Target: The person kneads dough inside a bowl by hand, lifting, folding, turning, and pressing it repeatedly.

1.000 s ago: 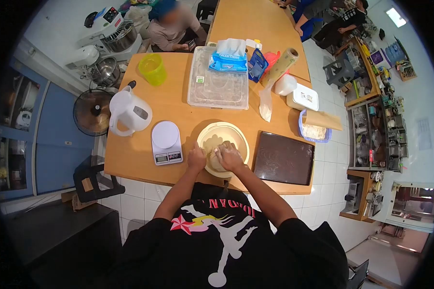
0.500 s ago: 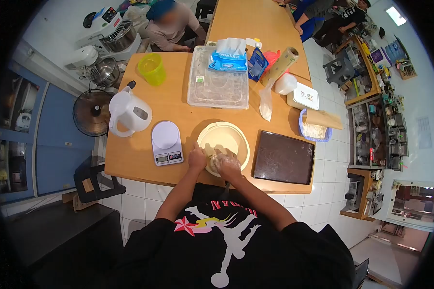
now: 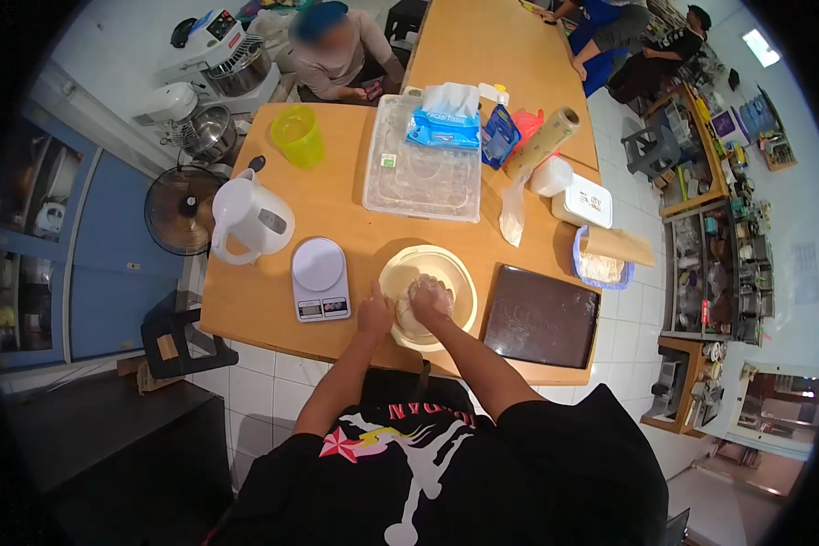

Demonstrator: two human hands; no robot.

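Observation:
A cream-coloured round bowl (image 3: 470, 284) stands near the front edge of the wooden table, with a pale lump of dough (image 3: 409, 318) in it. My left hand (image 3: 374, 311) grips the bowl's left rim, thumb pointing up. Inside the bowl, my right hand (image 3: 432, 298), dusted with flour, is closed and pressed onto the dough; its fingertips are partly hidden. To the left of the bowl lies a white kitchen scale (image 3: 320, 273). On the right is a dark baking tray (image 3: 542, 317) with whitish smears.
A white jug (image 3: 250, 218) and a yellow-green cup (image 3: 298, 136) stand at left. Behind the bowl are a clear lidded box (image 3: 420, 187) with tissues (image 3: 444, 127) on it, a film roll (image 3: 543, 143), a white tub (image 3: 582, 201) and a flour basket (image 3: 601, 267). A person (image 3: 341, 55) sits across.
My right hand has shifted forward in the bowl, from loosely spread fingers to pressing on the dough, which shows more now. My left hand stays at the rim. The view has tilted slightly.

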